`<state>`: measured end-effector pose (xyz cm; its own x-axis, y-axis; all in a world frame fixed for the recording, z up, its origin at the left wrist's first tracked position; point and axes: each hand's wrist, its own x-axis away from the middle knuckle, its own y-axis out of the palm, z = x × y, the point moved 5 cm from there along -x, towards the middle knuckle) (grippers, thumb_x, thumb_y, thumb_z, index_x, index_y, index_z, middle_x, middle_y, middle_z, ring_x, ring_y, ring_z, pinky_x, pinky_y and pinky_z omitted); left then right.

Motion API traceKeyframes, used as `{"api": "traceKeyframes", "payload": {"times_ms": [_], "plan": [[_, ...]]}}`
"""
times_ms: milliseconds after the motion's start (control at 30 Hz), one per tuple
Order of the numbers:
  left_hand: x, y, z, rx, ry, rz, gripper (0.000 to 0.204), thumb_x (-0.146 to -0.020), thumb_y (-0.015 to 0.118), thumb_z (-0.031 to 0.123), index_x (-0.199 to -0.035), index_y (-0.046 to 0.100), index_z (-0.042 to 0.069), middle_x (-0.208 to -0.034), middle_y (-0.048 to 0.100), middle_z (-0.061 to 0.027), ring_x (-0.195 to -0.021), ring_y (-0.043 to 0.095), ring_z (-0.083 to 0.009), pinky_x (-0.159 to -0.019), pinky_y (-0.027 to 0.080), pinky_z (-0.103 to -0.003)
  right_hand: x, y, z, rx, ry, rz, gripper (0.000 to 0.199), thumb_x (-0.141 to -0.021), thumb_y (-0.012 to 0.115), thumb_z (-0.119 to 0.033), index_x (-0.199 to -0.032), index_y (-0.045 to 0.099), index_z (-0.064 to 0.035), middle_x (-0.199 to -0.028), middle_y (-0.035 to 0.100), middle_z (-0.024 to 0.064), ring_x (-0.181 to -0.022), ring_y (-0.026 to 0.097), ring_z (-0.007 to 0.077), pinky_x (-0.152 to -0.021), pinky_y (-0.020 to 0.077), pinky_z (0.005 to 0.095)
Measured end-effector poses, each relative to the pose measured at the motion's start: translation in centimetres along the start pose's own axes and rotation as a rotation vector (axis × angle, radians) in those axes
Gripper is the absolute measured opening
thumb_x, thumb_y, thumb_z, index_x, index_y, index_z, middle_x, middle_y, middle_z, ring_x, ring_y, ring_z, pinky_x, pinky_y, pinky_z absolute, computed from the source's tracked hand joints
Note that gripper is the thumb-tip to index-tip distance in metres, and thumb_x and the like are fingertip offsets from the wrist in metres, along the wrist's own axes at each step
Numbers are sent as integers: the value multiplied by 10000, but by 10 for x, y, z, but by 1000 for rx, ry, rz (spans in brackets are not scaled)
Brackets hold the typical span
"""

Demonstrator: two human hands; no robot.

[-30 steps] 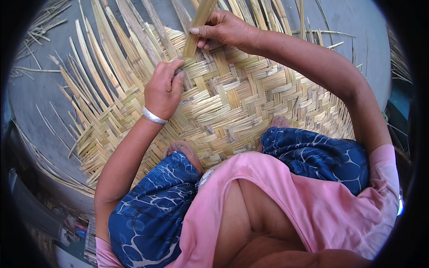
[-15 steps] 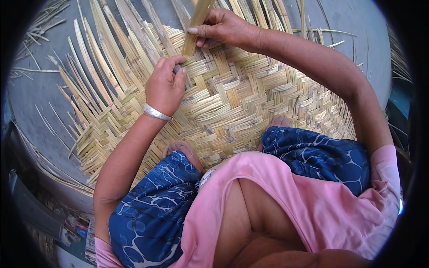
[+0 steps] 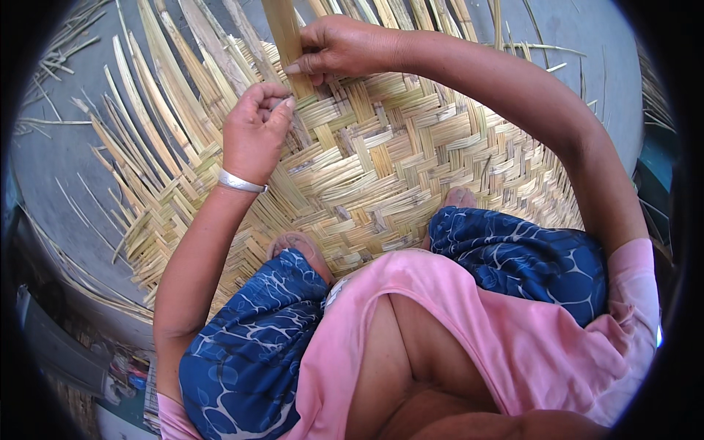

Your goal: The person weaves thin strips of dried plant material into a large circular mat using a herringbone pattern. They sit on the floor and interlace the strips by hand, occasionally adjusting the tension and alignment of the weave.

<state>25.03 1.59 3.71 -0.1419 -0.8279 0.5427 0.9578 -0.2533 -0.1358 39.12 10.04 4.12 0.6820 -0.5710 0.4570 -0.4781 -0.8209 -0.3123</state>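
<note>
A woven mat (image 3: 381, 180) of split cane strips lies under my feet, with loose strip ends (image 3: 176, 88) fanning out from its far and left edges. My right hand (image 3: 341, 48) is closed around a broad, greenish-yellow cane strip (image 3: 281, 33), which stands up from the mat's far part. Just left of it is my left hand (image 3: 255, 136), with a silver bracelet on the wrist. Its thumb and fingers are pinched together close to the strip's lower end. A small greyish bit shows between them, but what it is stays unclear.
Both my feet (image 3: 301, 246) rest on the mat near its front. Grey floor (image 3: 55, 183) surrounds the weaving. Loose thin sticks (image 3: 62, 55) are heaped at the far left, and more stalks (image 3: 655, 88) lie at the far right.
Both hands have shifted a little to the left. The strip in my right hand has moved left with it and now stands more upright. My left hand has dropped slightly nearer to me.
</note>
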Motion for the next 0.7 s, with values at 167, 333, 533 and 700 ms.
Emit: {"api": "traceKeyframes", "payload": {"times_ms": [167, 333, 533, 700], "plan": [[-35, -29, 60, 18, 239, 90, 427, -819, 661, 159, -1186, 500, 13, -983, 566, -44, -700, 586, -89, -612, 464, -197, 1, 3, -15, 253, -108, 28, 271, -845, 623, -242, -905, 605, 21, -661, 630, 62, -619, 620, 136, -586, 498, 277], [-56, -31, 82, -36, 225, -78, 243, -818, 665, 249, -940, 648, 40, -740, 599, 16, -647, 546, -42, -568, 419, -190, -2, 1, -12, 128, -15, 2, 270, -848, 620, -238, -902, 597, 25, -692, 628, 65, -625, 622, 136, -580, 497, 277], [-80, -41, 69, -73, 74, -99, 209, -830, 650, 238, -929, 626, 56, -722, 595, 20, -620, 549, -41, -557, 431, -178, -26, -6, 8, -330, 149, 0, 161, -852, 601, -195, -862, 578, -36, -779, 630, 74, -652, 608, 142, -582, 500, 272], [-95, -44, 56, -52, -22, -183, 161, -841, 637, 222, -883, 599, 71, -719, 586, 25, -612, 543, -38, -559, 438, -175, -25, -6, 0, -275, 158, 84, 179, -812, 632, -190, -790, 594, -16, -669, 637, 68, -615, 639, 119, -565, 511, 265]]}}
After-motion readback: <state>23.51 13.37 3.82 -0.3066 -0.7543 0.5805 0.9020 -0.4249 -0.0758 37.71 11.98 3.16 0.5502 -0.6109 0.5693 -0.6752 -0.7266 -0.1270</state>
